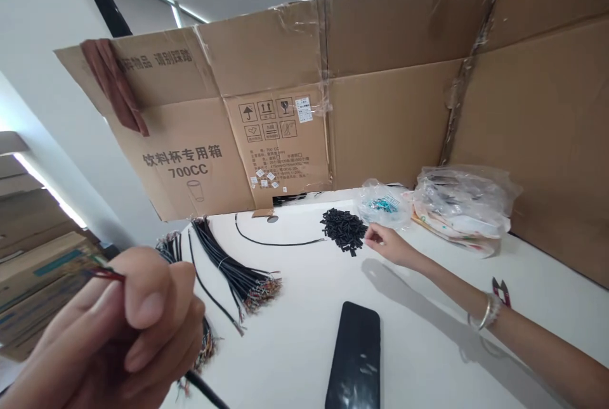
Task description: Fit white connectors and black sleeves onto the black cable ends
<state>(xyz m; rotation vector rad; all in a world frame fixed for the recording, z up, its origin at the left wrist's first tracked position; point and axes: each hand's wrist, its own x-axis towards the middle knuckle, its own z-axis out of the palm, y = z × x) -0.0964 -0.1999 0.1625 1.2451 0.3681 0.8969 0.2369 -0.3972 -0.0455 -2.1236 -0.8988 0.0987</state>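
Observation:
Close to the camera, my left hand (137, 326) is closed round a black cable (205, 389). Thin coloured wires, one of them red, stick out between its thumb and forefinger. My right hand (387, 244) reaches to the right edge of a pile of short black tube pieces (343, 229). Its fingertips are pinched together, and whatever is between them is too small to make out. A bundle of black cables (228, 263) with frayed coloured wire ends lies beyond my left hand, and a single black cable (280, 243) curves across the table towards the pile.
A black phone (354, 355) lies on the white table (295, 320). Clear plastic bags (461, 206) stand at the back right, with a small bag of teal pieces (384, 205) beside them. Red-handled cutters (501, 292) lie behind my right wrist. Cardboard (390, 123) walls the back.

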